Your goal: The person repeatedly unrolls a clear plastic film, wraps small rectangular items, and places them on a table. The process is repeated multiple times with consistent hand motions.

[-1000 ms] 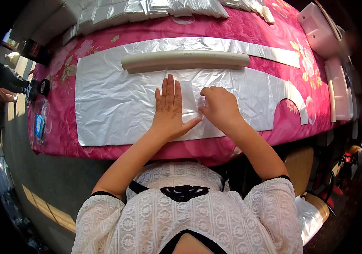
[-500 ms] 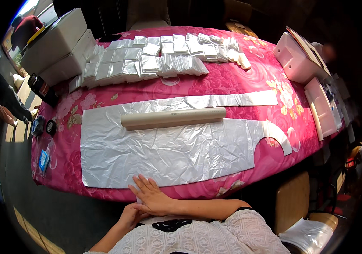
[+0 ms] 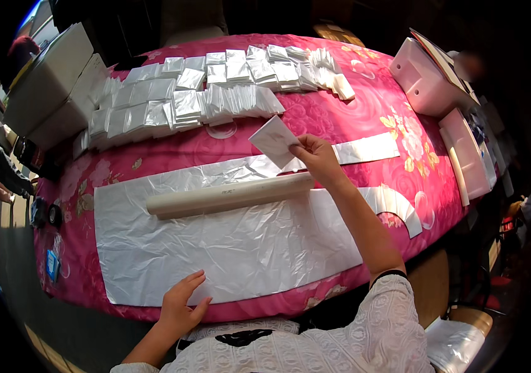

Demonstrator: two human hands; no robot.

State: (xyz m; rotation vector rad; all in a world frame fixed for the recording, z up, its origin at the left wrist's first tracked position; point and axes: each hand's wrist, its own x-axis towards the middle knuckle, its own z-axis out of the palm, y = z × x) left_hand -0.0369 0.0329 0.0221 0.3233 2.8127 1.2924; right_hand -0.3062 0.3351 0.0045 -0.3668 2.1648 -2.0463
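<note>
My right hand (image 3: pixel 316 158) reaches over the table and pinches a flat folded white plastic packet (image 3: pixel 273 142) by its right corner. The packet hangs tilted above the far strip of a thin white plastic sheet (image 3: pixel 153 261), which lies crinkled across the table, with a curved cut-out and strap-like ends at the right. A pale cardboard-coloured tube (image 3: pixel 231 196) rests lengthwise on the sheet, just nearer than the right hand. At the sheet's near edge is my left hand (image 3: pixel 181 304), fingers apart and holding nothing; whether it touches the sheet, I cannot tell.
Rows of similar folded white packets (image 3: pixel 135 118) cover the far side of the pink flowered tablecloth (image 3: pixel 315 112). White boxes (image 3: pixel 57 74) stand at the far left, white foam boxes (image 3: pixel 427 81) at the right. A black tape roll (image 3: pixel 55 215) and a blue packet (image 3: pixel 52 265) lie left.
My hands were together at the near table edge. The right hand has since moved forward past the tube with a folded packet; the left now lies apart, spread. The view has shifted slightly.
</note>
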